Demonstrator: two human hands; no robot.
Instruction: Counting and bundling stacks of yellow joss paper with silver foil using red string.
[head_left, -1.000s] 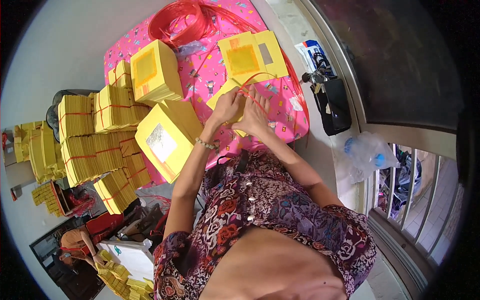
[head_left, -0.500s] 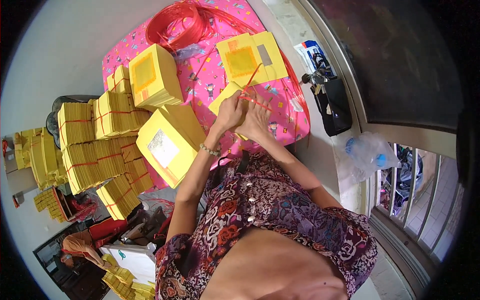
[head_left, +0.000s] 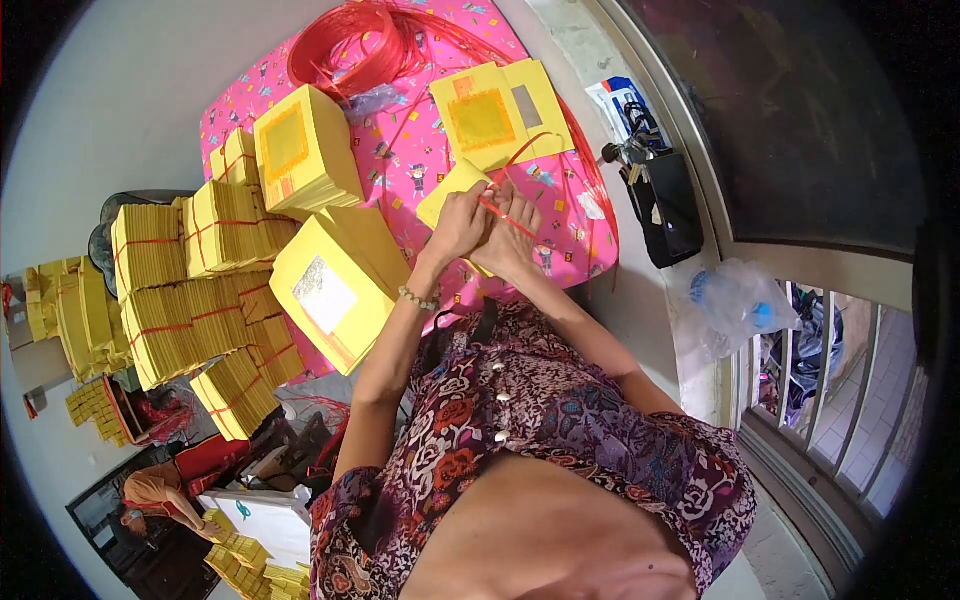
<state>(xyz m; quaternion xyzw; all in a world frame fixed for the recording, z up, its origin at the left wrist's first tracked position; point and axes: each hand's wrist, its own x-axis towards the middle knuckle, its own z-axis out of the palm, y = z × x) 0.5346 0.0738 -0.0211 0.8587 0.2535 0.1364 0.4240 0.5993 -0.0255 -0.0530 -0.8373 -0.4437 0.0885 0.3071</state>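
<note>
One left hand pinching one red strip; one right hand, grip unclear, on one yellow bundle.

Glossy red plastic strip, matt yellow paper

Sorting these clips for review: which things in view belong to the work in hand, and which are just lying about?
Likely part of the work:
- yellow papers under the hands
- red strip at the fingers
- red coil
- tied yellow bundles

Apparently just lying about:
- keys
- black case
- clear plastic bag
</note>
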